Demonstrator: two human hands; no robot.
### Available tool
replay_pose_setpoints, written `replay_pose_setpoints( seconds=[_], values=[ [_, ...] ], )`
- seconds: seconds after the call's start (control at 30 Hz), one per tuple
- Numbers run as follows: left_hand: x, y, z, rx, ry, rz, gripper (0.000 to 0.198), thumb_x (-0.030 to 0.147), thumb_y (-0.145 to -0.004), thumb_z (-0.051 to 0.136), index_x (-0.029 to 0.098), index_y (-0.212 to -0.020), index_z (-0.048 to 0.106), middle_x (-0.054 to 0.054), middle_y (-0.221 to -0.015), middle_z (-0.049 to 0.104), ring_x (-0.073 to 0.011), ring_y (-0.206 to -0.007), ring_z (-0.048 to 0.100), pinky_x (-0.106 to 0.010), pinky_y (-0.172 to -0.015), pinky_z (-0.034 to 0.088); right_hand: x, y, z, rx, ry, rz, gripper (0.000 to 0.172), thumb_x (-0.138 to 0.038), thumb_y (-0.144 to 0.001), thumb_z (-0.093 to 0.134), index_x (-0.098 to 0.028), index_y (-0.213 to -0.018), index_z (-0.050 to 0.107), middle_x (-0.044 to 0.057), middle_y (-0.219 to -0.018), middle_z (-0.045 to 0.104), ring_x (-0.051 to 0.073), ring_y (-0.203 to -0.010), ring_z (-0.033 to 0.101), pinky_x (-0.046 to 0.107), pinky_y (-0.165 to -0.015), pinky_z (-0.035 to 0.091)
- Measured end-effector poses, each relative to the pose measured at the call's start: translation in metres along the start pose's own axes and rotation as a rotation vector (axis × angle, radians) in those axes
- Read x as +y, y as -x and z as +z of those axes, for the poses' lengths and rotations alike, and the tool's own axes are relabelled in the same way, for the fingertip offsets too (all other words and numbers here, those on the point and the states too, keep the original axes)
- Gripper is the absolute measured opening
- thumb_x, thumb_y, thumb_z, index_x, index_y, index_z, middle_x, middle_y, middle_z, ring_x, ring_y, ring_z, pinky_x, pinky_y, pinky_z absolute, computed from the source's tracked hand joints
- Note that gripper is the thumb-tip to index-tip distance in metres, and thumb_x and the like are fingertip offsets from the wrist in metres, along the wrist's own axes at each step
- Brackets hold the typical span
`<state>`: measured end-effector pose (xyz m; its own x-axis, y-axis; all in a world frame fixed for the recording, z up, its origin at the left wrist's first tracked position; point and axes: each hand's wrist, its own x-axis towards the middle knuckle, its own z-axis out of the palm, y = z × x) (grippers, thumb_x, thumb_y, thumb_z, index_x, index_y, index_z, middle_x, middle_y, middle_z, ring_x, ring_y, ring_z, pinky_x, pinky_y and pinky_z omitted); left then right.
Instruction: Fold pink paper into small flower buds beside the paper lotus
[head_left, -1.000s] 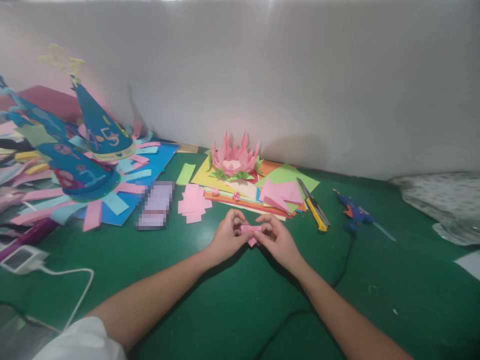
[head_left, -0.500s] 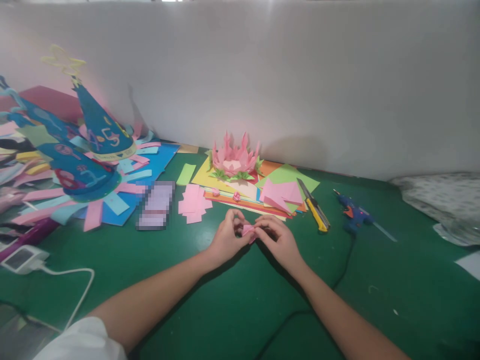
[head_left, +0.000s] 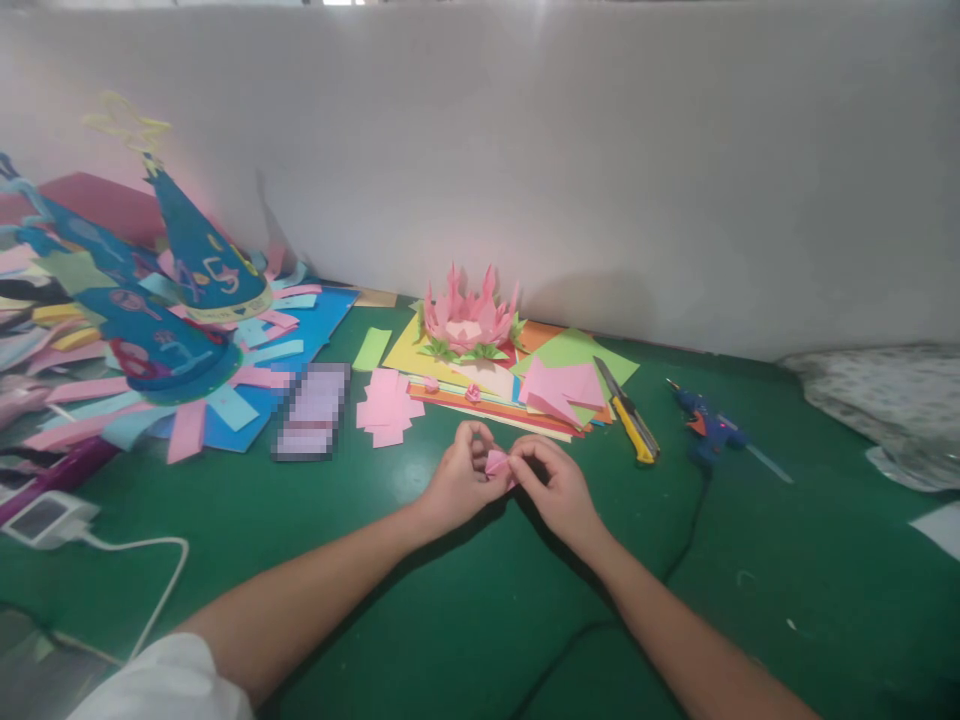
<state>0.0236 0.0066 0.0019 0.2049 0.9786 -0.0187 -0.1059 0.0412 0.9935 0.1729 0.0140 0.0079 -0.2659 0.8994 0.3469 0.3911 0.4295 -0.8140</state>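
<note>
Between my two hands is a small folded piece of pink paper point(head_left: 496, 463), held just above the green tabletop. My left hand point(head_left: 460, 478) pinches its left and lower side, thumb in front and fingers curled behind. The fingertips of my right hand point(head_left: 553, 485) are closed on its right edge. Part of the paper is hidden by the fingers. Beyond the hands lie two small pink folded rosettes, one of them a rosette point(head_left: 473, 393) on a stack of coloured paper strips. A pink paper lotus point(head_left: 472, 325) with green leaves stands behind them.
Pink paper rectangles point(head_left: 388, 408) lie left of the hands, beside a blurred phone point(head_left: 313, 410). A yellow utility knife point(head_left: 631, 415) and a blue glue gun point(head_left: 709, 425) with a cord are to the right. Blue cone hats point(head_left: 202, 250) stand at the left.
The pink paper has turned slightly and shows a more pointed shape. My right fingers have drawn closer together on its edge; the other things stay in place.
</note>
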Motion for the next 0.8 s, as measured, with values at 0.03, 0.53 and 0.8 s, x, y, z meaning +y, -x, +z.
replay_pose_setpoints(
  seconds=[0.03, 0.53, 0.8],
  values=[
    [-0.0008, -0.0005, 0.0000, 0.005, 0.018, -0.008, 0.038, 0.023, -0.069, 0.064, 0.021, -0.089, 0.032, 0.008, -0.068, 0.049, -0.0047, -0.055, 0.053, -0.017, -0.053, 0.043, 0.0005, -0.0002, -0.0005, 0.002, 0.006, -0.009, 0.015, -0.025, -0.085, 0.051, -0.020, -0.072, 0.057, 0.004, -0.077, 0.059, 0.018, -0.075, 0.055, 0.030, -0.069, 0.044],
    [-0.0060, -0.0035, -0.0009, 0.069, 0.062, -0.017, 0.042, 0.022, -0.066, 0.068, 0.021, -0.089, 0.034, 0.008, -0.068, 0.051, -0.0031, -0.053, 0.051, -0.015, -0.051, 0.040, -0.0031, 0.0005, -0.0016, 0.073, 0.188, -0.091, 0.010, -0.020, -0.081, 0.054, -0.022, -0.071, 0.057, 0.002, -0.075, 0.059, 0.019, -0.076, 0.055, 0.033, -0.071, 0.042],
    [-0.0055, -0.0042, -0.0027, 0.091, 0.151, -0.089, 0.046, 0.021, -0.064, 0.071, 0.021, -0.090, 0.033, 0.005, -0.066, 0.060, -0.0076, -0.055, 0.058, -0.019, -0.054, 0.044, -0.0044, 0.0002, -0.0043, 0.113, 0.306, -0.208, 0.009, -0.022, -0.081, 0.056, -0.022, -0.074, 0.062, 0.003, -0.080, 0.063, 0.019, -0.079, 0.057, 0.035, -0.073, 0.041]
  ],
)
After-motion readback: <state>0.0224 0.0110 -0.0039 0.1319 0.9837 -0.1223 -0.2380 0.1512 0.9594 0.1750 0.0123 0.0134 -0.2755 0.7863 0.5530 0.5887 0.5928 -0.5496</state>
